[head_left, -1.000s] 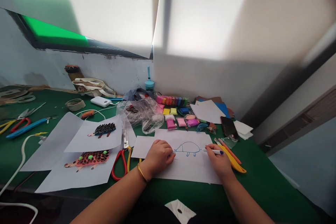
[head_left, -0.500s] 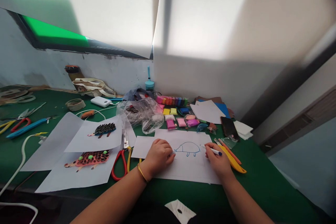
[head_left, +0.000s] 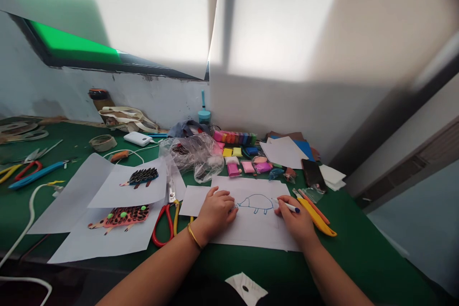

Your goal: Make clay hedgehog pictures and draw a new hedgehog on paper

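My right hand [head_left: 294,217] pinches a white marker [head_left: 286,204] with a dark blue end. Its tip touches the rear of a blue outline drawing [head_left: 260,202] of a hedgehog-like animal with a pointed snout and short legs. The drawing is on a white sheet of paper [head_left: 251,234]. On the left part of that sheet rests my left hand [head_left: 217,208], fingers loosely bent and slightly apart, fingertips near the snout. A small pale spot by those fingertips is too unclear to name. A yellow bangle [head_left: 194,235] circles the left wrist.
Red-and-yellow-handled scissors [head_left: 167,222] lie left of my left hand, beside two sheets with hedgehog pictures [head_left: 143,178]. Behind the drawing are coloured clay packets [head_left: 247,167] and a plastic bag [head_left: 201,153]. A yellow cutter [head_left: 317,217] and phone [head_left: 312,174] lie right.
My right hand has shifted slightly left, bringing the marker tip to the animal's rear. The left hand's fingers have lifted and spread a little.
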`<action>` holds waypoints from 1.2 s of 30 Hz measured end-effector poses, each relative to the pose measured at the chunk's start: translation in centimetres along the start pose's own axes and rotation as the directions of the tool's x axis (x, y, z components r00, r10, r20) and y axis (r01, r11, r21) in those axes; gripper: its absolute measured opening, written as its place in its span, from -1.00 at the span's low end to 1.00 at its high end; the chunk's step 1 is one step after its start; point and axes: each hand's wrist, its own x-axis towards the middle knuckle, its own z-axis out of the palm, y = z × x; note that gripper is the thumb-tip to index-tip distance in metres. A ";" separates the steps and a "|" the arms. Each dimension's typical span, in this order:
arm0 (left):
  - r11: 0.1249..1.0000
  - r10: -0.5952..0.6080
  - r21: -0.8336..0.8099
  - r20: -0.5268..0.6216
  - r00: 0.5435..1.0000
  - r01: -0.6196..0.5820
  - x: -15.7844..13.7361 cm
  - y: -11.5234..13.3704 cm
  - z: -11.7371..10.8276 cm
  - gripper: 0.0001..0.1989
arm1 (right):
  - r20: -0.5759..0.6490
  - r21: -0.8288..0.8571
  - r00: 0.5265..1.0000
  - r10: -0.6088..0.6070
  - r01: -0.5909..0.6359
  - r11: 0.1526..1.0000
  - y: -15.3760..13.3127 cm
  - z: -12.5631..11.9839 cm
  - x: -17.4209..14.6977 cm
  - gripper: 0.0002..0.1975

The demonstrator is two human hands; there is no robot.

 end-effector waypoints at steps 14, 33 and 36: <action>1.000 0.026 -0.017 -0.017 1.000 -0.027 0.0 0.1 -0.2 -0.87 | -0.008 0.072 0.999 -0.045 0.046 0.996 0.2 0.1 0.0 -0.51; 0.999 0.033 -0.043 0.013 0.999 -0.032 0.0 0.0 -0.2 -0.88 | 0.033 0.132 0.996 -0.086 0.081 0.988 -3.8 0.1 1.9 -0.64; 0.999 0.029 -0.037 0.014 0.999 -0.029 0.0 0.0 -0.1 -0.89 | 0.047 0.168 0.994 -0.101 0.092 0.981 -3.4 0.9 2.7 -0.64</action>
